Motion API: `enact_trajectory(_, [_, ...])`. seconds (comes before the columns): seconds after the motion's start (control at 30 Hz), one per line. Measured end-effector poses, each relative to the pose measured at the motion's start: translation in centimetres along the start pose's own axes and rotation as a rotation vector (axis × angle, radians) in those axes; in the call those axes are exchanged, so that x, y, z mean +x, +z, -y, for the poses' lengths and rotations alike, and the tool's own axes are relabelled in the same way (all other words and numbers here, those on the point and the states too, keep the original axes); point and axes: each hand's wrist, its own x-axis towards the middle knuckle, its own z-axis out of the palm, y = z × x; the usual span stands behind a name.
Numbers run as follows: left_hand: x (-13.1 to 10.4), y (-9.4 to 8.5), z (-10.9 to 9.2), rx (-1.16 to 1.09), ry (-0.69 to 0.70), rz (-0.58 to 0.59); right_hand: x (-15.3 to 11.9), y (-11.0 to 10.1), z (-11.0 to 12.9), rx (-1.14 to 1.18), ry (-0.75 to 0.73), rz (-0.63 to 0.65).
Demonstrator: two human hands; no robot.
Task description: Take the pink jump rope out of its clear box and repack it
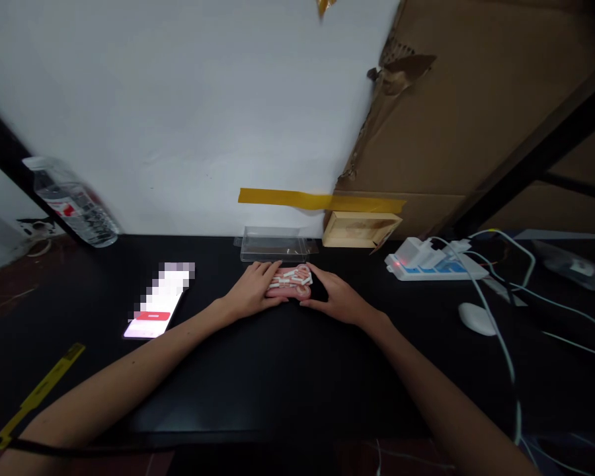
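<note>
A small pink item with white pieces on it lies on the black table, between my two hands. My left hand grips its left side, with the fingers over the far edge and the thumb at the near edge. At its right end my right hand has thumb and forefinger curved around the corners, the two apart from each other. Just behind the item stands a clear plastic tray.
A lit phone lies at the left, with a water bottle leaning behind it. An open cardboard box stands at the back. To the right are a power strip, a white mouse and loose cables.
</note>
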Motion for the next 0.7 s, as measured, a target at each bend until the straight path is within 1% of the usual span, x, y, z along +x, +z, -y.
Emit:
enact_trajectory(0.13, [0.2,0.1,-0.1,-0.052,-0.124,-0.040,0.0,-0.1,0.5,0.057,-0.035,-0.035])
enact_trajectory(0.23, [0.2,0.3,-0.2,-0.141,-0.201,-0.151,0.1,-0.2,0.8,0.161,-0.061,-0.088])
enact_trajectory(0.3, [0.3,0.2,-0.6,-0.295,-0.256,-0.237,0.5,-0.4,0.8,0.318,-0.088,-0.121])
enact_trajectory(0.33, [0.5,0.0,-1.0,-0.410,-0.293,-0.262,0.8,-0.4,0.8,0.422,-0.099,-0.133])
enact_trajectory(0.37, [0.6,-0.3,-1.5,-0.556,-0.338,-0.273,1.2,-0.5,0.9,0.536,-0.104,-0.147])
enact_trajectory(0.4, [0.7,-0.7,-2.1,-0.715,-0.402,-0.258,1.7,-0.5,1.0,0.651,-0.105,-0.158])
enact_trajectory(0.47, [0.8,-1.4,-3.4,-1.125,-0.525,-0.134,3.1,-0.3,1.5,0.875,-0.084,-0.170])
enact_trajectory(0.53, [0.7,-2.0,-4.4,-1.561,-0.583,0.052,4.6,0.0,2.6,1.097,-0.031,-0.135])
enact_trajectory(0.57, [0.6,-2.1,-4.7,-1.715,-0.595,0.165,5.4,0.2,3.3,1.198,0.023,-0.081])
enact_trajectory(0.63, [0.3,-2.0,-4.8,-1.926,-0.588,0.347,6.7,0.7,4.8,1.359,0.119,0.044])
enact_trajectory(0.7, [0.0,-1.5,-4.3,-2.032,-0.552,0.454,7.5,1.2,5.8,1.475,0.146,0.089])
